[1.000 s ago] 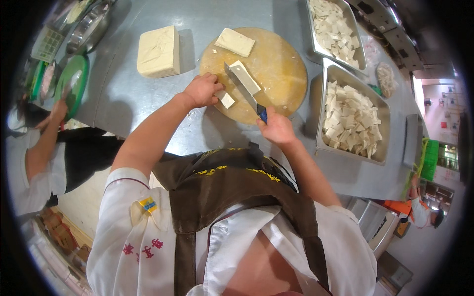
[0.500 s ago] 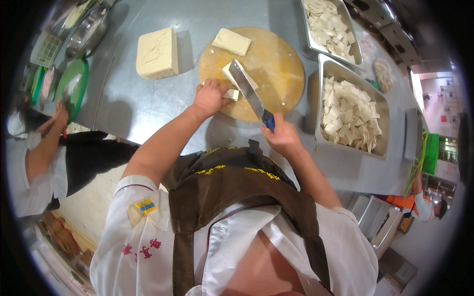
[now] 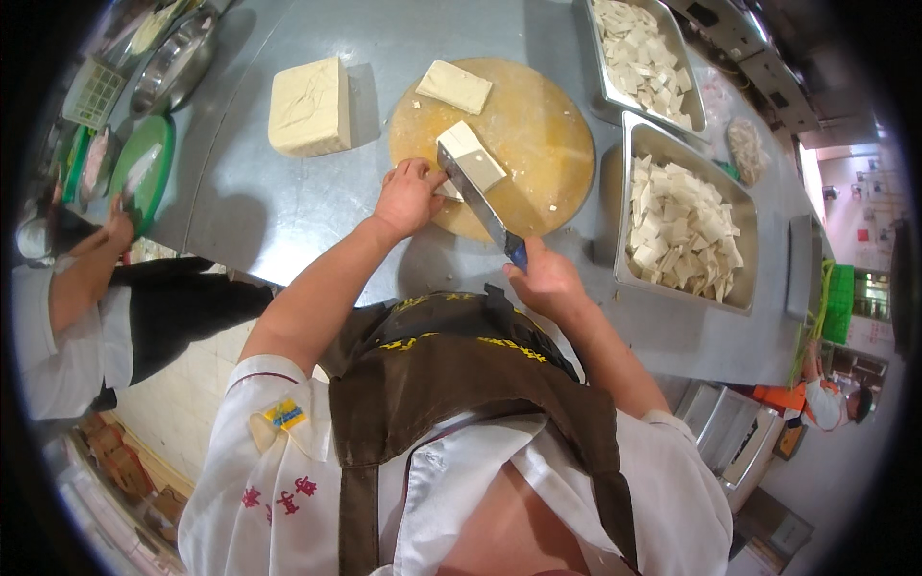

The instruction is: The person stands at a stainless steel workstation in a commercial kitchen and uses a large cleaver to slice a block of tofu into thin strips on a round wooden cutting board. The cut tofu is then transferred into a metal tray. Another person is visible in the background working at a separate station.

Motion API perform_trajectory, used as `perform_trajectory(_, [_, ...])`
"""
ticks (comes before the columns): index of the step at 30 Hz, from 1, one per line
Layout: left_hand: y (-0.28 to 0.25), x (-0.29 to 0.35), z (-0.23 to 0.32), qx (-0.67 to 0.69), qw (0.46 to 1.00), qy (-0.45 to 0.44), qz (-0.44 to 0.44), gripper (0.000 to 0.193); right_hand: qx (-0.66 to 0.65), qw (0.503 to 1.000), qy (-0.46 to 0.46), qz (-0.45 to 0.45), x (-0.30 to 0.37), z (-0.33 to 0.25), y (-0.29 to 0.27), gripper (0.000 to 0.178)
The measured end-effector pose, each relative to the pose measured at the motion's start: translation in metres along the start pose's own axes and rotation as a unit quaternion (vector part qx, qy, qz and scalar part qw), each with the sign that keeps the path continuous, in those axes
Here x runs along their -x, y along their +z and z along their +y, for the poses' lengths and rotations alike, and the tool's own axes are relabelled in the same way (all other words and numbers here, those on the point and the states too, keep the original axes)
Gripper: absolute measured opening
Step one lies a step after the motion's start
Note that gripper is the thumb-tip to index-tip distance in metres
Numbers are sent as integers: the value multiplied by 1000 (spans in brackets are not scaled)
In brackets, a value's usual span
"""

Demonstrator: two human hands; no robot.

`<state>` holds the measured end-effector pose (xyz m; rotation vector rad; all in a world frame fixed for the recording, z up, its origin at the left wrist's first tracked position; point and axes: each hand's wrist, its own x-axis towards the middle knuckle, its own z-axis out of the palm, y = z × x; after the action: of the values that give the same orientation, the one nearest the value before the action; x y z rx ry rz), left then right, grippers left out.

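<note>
Centre of frame: right hand (image 3: 549,278) clasps knife (image 3: 473,196); left hand (image 3: 407,196) curls at white piece (image 3: 448,190), pinch unclear. A sideways slip could cut that hand.

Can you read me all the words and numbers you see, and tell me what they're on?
I won't copy out words, but here's where they are:
Yellow writing: across the brown apron.
Red writing: on the white left sleeve.
Yellow-and-blue patch: on the same sleeve, its markings too small and blurred to read.
Knife: no writing I can make out.
I can't make out any numbers.
</note>
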<state>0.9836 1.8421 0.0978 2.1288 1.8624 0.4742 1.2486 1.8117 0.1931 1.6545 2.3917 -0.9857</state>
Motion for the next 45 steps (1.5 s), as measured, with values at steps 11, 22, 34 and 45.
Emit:
perform_trajectory(11, [3,1,-4,20,999,19,36,39,-1,999,34,-23,-21,8,17,43])
perform_trajectory(22, [4,8,-18,56,997,-36,42,41,20,997,40,-70,-15,-20,-3,43])
perform_trajectory(34, [6,5,-16,64,996,-46,50,38,-3,999,33,-40,-36,-4,38,43])
perform_trajectory(45, [10,16,-35,103,982,-100,118,38,2,998,33,-56,-20,-26,11,41])
